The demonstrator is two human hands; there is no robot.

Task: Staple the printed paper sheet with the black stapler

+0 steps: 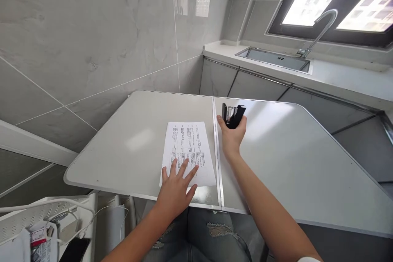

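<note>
A printed sheet of paper (188,139) lies on the folding table, left of its centre seam; whether it is one sheet or a small stack I cannot tell. My left hand (177,188) rests flat on the paper's lower part, fingers spread. My right hand (232,137) grips a black stapler (236,117) just right of the seam, beyond the paper's upper right corner. The stapler's jaws are apart and point away from me. Its lower end is hidden in my palm.
The white table (147,106) has a metal seam (216,151) down its middle. At the lower left stands a white rack (89,213) with papers, a cable and a dark phone-like object (75,249). A counter with a sink (276,59) and faucet (319,32) runs along the right.
</note>
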